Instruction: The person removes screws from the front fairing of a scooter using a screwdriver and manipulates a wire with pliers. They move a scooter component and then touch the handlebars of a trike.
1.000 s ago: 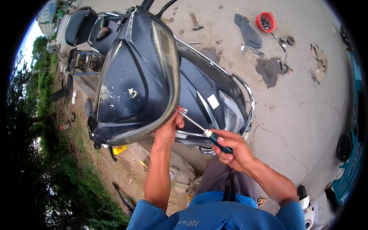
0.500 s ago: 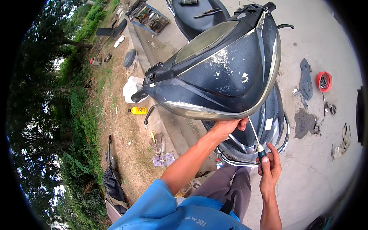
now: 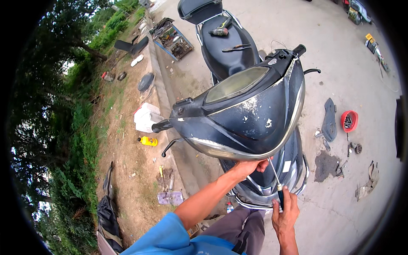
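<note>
- The right grip [image 3: 285,210] is closed around the dark handle of one screwdriver [image 3: 280,196]. The fingers sit along the handle, likely so it can be steered and turned.
- The screwdriver's long thin rod points up to the bottom edge of the dark front cover [image 3: 255,123]. The rod is perhaps tilted this way to get under the edge. I cannot tell if its tip touches anything.
- The left grip [image 3: 255,165] is tucked just under that same edge, next to the tip, with bent fingers. Maybe it is there to steady the cover or guide the tip. I cannot tell if it holds something.
- The cover is at the front of one scooter [image 3: 294,146], right in front of the person. Two brake levers show: a left lever [image 3: 170,148] and a right lever [image 3: 313,71].
- The one seat [image 3: 229,40] works like a shelf: one drill-like tool [image 3: 219,32] lies on it, and some thin tools [image 3: 236,48] that I cannot count.
- On the ground to the right are one flat dark panel [image 3: 328,119] and one red bowl [image 3: 349,121]. The bowl likely keeps its small parts together; they are too small to count.
- To the left are one yellow bottle [image 3: 148,141] and one white bag [image 3: 146,117].
</note>
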Demonstrator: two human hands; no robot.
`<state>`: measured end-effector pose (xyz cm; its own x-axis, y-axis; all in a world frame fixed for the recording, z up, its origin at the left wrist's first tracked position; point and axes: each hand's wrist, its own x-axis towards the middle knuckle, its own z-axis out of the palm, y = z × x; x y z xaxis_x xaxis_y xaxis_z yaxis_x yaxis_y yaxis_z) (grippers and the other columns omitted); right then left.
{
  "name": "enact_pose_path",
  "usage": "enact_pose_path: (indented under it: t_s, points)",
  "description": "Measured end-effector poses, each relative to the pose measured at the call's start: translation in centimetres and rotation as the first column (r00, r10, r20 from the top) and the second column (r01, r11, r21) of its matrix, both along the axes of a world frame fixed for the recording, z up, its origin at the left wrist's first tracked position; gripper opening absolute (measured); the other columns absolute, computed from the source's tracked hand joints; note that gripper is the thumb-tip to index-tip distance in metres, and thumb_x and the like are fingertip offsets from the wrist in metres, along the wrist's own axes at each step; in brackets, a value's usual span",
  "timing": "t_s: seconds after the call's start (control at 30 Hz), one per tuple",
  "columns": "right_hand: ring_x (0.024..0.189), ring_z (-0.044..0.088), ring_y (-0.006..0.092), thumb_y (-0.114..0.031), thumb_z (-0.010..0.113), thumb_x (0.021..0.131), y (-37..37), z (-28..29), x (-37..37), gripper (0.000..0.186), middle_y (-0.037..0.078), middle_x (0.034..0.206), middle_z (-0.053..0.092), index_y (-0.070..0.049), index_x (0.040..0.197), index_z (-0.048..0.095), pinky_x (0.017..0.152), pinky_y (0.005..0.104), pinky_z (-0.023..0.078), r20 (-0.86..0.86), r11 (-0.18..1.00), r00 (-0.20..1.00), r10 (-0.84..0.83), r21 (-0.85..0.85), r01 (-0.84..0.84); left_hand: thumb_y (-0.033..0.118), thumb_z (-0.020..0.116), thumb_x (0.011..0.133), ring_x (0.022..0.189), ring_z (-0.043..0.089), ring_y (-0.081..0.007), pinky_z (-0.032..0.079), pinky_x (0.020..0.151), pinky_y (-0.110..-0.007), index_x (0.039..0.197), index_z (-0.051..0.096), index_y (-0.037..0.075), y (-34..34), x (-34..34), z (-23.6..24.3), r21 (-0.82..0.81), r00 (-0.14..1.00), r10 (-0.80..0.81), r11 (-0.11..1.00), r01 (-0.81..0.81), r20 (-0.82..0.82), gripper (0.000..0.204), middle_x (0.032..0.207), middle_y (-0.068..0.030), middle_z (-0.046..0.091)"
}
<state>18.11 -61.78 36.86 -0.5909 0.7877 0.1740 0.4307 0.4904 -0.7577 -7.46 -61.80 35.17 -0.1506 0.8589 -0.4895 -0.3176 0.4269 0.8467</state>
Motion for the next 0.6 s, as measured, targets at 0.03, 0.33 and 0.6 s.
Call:
enact_pose_path:
  t_s: [0.03, 0.33, 0.6]
  points:
    - [0.078, 0.065, 0.0297, -0.011, 0.070, 0.092, 0.2, 0.1, 0.0, 0.054, 0.016, 0.096, 0.064, -0.002, 0.143, 0.053, 0.062, 0.0373, 0.053, 0.001, 1.000, 1.000, -0.005, 0.006, 0.005, 0.034, 0.052, 0.107, 0.067, 0.057, -0.0091, 0.043, 0.063, -0.024, 0.102, 0.068, 0.007, -0.1, -0.1, -0.2, 0.006, 1.000, -0.005, 1.000, 0.005, 0.001, 0.031, 0.071, 0.0034, 0.058]
    - [0.046, 0.041, 0.0111, -0.025, 0.060, 0.100, 0.4, 0.9, -0.7, 0.047, 0.009, 0.079, 0.059, -0.004, 0.141, 0.052, 0.046, 0.0266, 0.031, -0.226, -0.112, 0.770, -0.596, -0.927, -0.359, 0.036, 0.056, 0.105, 0.065, 0.056, -0.0103, 0.043, 0.060, -0.025, 0.100, 0.067, 0.005, -0.2, -0.5, -0.2, -0.024, 0.998, 0.058, 0.998, -0.058, -0.001, 0.033, 0.071, 0.0016, 0.058]
    - [0.053, 0.051, 0.0134, -0.021, 0.061, 0.100, 0.8, 0.0, 0.3, 0.048, 0.011, 0.088, 0.062, -0.002, 0.143, 0.051, 0.048, 0.0261, 0.037, -0.241, -0.202, 0.707, -0.665, -0.853, -0.480, 0.041, 0.057, 0.103, 0.063, 0.059, -0.0111, 0.044, 0.056, -0.024, 0.096, 0.067, 0.007, -0.4, -0.5, 0.5, -0.048, 0.999, 0.036, 0.998, -0.035, 0.018, 0.036, 0.068, -0.0001, 0.058]
